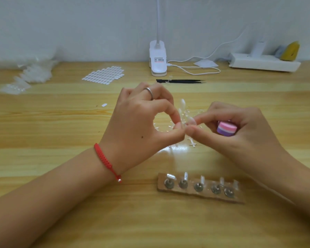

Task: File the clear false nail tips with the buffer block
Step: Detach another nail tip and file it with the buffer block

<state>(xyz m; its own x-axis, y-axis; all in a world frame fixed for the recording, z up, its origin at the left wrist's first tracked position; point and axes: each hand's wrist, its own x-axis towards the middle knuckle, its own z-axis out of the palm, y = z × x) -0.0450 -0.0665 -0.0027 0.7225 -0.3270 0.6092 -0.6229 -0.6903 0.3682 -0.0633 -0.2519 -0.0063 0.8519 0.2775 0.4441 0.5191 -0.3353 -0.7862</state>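
Centre frame, I see left hand [138, 122] and right hand [240, 130] pinching the clear nail tips [183, 106] — buffer block [226, 129] under right's curled fingers.

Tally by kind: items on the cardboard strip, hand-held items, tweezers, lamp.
Round metal studs on the brown cardboard strip: 5
Clear false nail tips mounted on them: 5
Clear nail-tip cluster pinched by left hand and right hand: 1
Pink-and-purple buffer block in the right hand: 1
Black pointed tweezers: 1
White clip-on lamp: 1
Total: 14
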